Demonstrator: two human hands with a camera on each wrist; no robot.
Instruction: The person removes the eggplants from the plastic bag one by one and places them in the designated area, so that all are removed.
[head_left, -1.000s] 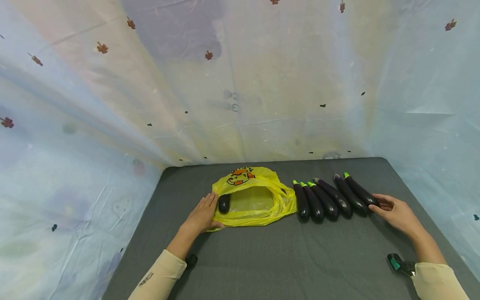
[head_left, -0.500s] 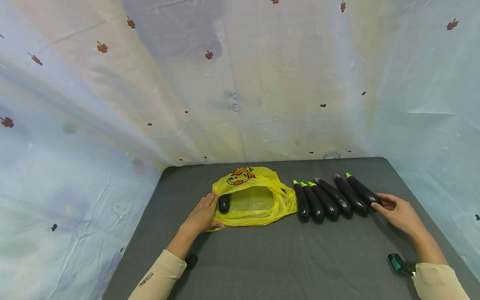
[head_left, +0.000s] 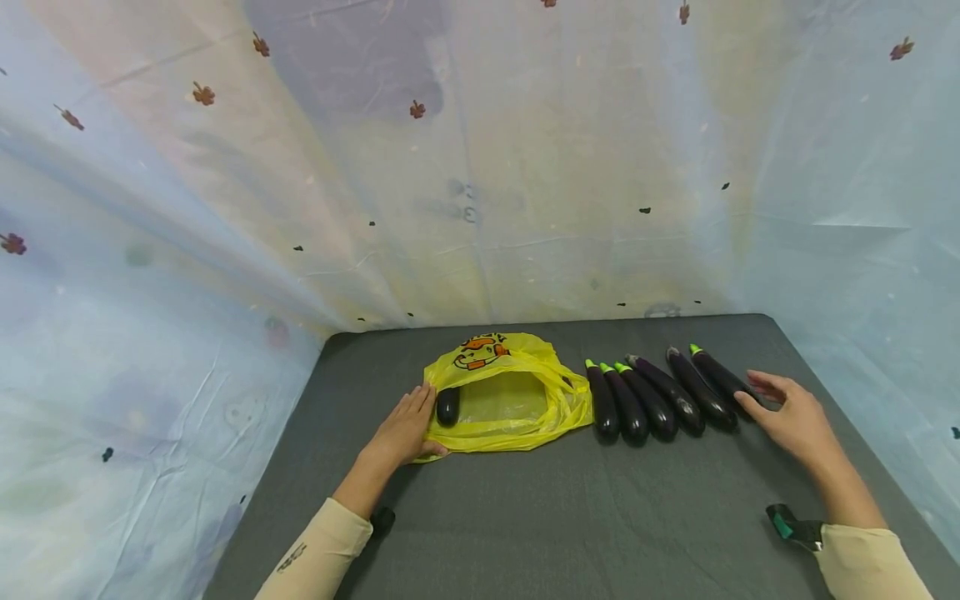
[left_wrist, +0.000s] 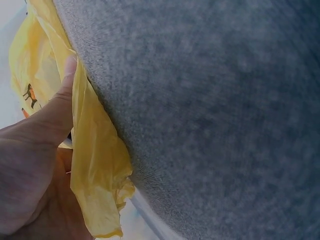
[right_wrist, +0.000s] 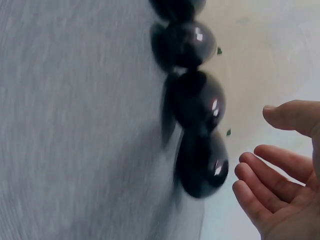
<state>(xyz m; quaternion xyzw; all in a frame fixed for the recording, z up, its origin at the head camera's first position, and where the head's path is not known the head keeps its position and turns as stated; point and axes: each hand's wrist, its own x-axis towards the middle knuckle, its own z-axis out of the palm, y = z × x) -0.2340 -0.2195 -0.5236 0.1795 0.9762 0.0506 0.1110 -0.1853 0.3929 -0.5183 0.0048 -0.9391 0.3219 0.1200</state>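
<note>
A yellow plastic bag (head_left: 517, 432) lies on its side, its mouth facing me. One dark eggplant (head_left: 448, 407) shows inside at the left. My left hand (head_left: 401, 427) rests on the bag's left edge with fingers straight and thumb spread along the lower rim; in the left wrist view the thumb (left_wrist: 60, 97) lies against the yellow film. To the right, several eggplants lie side by side. My right hand (head_left: 797, 421) is beside the rightmost eggplant (head_left: 720, 375). In the right wrist view, its fingers and thumb are spread, apart from that eggplant's rounded end (right_wrist: 202, 167).
The grey table (head_left: 600, 525) carries everything. A patterned pale curtain (head_left: 525, 167) stands behind the table and along both sides. The row of eggplants (head_left: 626, 404) begins right at the bag's right end.
My right hand was touching the rightmost eggplant's near end; it has lifted slightly and its fingers have spread. That eggplant shifted marginally right. My left hand and the bag have stayed still.
</note>
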